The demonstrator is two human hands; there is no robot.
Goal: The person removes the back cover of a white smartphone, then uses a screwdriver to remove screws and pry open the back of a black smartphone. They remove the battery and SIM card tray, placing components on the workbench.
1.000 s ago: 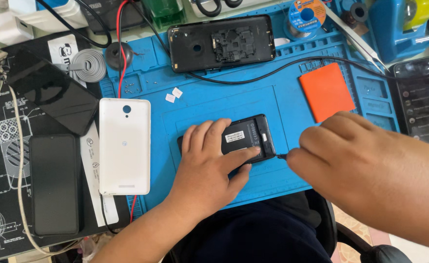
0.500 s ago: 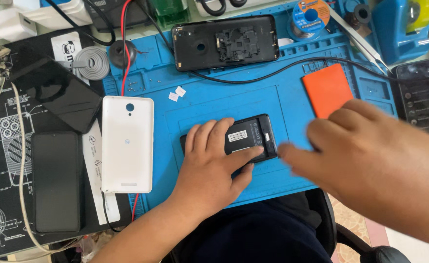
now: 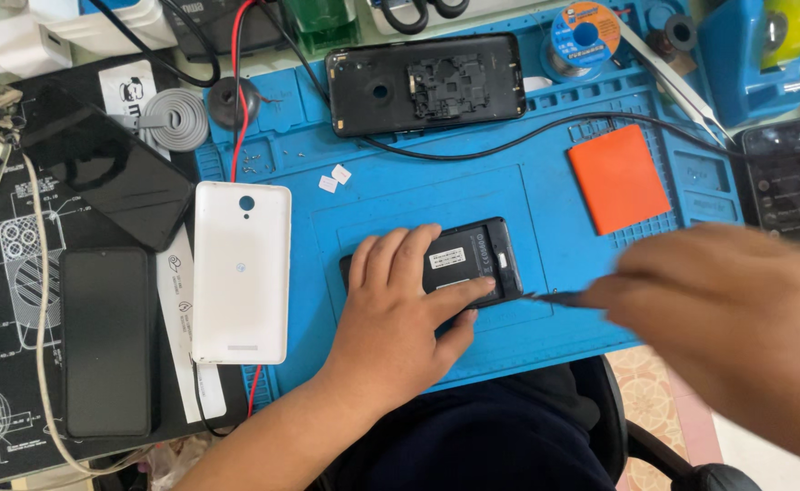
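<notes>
My left hand (image 3: 398, 314) lies flat on a small black phone (image 3: 482, 260) with its back cover off, pressing it against the blue work mat (image 3: 400, 195). My right hand (image 3: 727, 323) is blurred at the right and grips a thin dark tool (image 3: 555, 296) whose tip points at the phone's right edge. A white back cover (image 3: 241, 271) lies to the left of my left hand.
A black opened phone frame (image 3: 423, 84) and a black cable lie at the mat's top. An orange square pad (image 3: 618, 177), solder spool (image 3: 584, 36), tweezers (image 3: 668, 77) and blue tape dispenser (image 3: 755, 55) sit at right. Dark phones (image 3: 107, 341) lie on the left.
My right hand has pulled back to the right, away from the phone, showing the thin tool. My left hand stays pressed on the phone.
</notes>
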